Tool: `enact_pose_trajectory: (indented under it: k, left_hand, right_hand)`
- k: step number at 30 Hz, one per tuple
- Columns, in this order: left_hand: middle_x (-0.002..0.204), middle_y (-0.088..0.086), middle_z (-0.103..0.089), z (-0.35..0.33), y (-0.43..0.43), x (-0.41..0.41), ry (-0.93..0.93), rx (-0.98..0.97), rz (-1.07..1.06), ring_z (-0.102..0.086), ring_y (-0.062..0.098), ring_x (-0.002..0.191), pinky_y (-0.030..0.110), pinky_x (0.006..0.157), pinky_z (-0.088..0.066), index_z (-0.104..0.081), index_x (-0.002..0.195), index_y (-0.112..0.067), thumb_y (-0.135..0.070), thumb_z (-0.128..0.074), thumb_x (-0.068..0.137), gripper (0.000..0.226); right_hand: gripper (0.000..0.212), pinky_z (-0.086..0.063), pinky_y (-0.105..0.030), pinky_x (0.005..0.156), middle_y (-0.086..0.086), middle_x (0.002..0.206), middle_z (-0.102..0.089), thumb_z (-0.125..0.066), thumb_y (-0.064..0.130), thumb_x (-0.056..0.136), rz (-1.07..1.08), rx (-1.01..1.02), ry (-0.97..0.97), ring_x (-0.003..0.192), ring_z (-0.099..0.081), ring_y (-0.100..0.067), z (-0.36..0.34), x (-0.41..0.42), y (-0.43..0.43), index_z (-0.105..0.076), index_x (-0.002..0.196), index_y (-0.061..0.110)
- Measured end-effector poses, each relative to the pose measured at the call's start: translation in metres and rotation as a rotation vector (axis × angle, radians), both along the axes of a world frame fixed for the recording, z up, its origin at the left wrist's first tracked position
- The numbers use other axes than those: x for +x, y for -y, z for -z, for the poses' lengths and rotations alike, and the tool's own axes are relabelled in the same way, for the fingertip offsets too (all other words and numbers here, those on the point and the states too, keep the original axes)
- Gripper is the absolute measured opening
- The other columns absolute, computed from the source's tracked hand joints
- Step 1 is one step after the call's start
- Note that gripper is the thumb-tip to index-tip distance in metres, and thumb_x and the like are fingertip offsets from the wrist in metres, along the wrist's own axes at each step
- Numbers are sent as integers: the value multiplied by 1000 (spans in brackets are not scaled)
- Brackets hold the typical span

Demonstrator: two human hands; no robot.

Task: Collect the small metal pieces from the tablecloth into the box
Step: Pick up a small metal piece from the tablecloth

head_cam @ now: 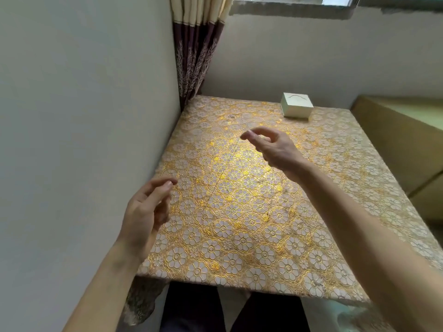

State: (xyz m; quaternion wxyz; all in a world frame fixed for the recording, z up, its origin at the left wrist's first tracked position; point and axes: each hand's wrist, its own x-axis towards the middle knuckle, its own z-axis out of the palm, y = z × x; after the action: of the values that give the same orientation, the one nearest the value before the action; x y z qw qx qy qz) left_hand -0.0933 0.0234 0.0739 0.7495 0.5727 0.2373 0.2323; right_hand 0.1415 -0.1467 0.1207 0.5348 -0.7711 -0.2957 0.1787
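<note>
A small white box (pixel 297 107) stands at the far right of the table, its top marked by a thin curved line. A few tiny grey metal pieces (pixel 231 116) lie on the gold floral tablecloth (pixel 239 236) near the far left, too small to make out. My right hand (pixel 275 148) hovers over the middle of the table, left of and nearer than the box, fingers curled with thumb and forefinger apart; nothing shows in it. My left hand (pixel 147 212) floats above the table's left edge, fingers loosely spread and holding nothing.
A grey wall (pixel 84 140) runs tight along the table's left side, with another wall behind. A curtain (pixel 196 56) hangs in the far corner. A yellowish cabinet (pixel 402 140) stands to the right. My legs show below the near edge.
</note>
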Motion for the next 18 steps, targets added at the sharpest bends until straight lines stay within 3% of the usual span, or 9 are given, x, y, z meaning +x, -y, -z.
enact_pose_trajectory:
  k: [3,5,9,13,16,18]
  left_hand:
    - [67,2,-43,3,-2,-5,21,-14,7,-33,12,56,23,48,-29,-76,95,-19,-24,-59,90,18]
    - [65,0,-45,7,-6,-7,25,-37,-8,-33,11,54,22,47,-29,-73,103,-11,-25,-60,85,26]
    - [64,-2,-47,21,-10,-16,5,-99,-41,-34,11,54,23,50,-30,-72,88,-13,-25,-61,82,17]
    - [67,1,-49,45,-4,-36,-7,-16,3,-40,15,59,26,57,-35,-64,69,-17,-22,-55,79,14]
    - [67,5,-50,61,1,-53,11,76,37,-44,18,66,21,58,-40,-59,63,-16,-17,-46,76,18]
    - [64,2,-49,68,3,-63,27,141,65,-44,16,65,21,59,-40,-56,61,-18,-21,-49,74,15]
  right_hand:
    - [15,-46,-25,81,7,108,-69,-59,40,99,9,30,96,104,-62,-9,-9,15,-25,-72,98,31]
    - [13,-51,-32,89,4,112,-71,-60,40,99,26,46,172,108,-65,-14,-9,24,-38,-71,95,33]
    - [14,-53,-38,70,3,97,-71,-60,46,98,40,-77,299,80,-64,-17,26,34,-47,-69,95,35]
    - [28,-57,-38,78,-3,99,-73,-60,45,98,15,-370,394,84,-66,-18,92,25,-32,-73,105,21]
    - [24,-45,-36,82,-3,94,-71,-63,39,96,-63,-541,510,89,-58,-21,132,10,-12,-73,105,19]
    - [19,-46,-40,82,-3,96,-70,-68,35,93,-45,-559,626,93,-54,-25,147,1,1,-72,105,20]
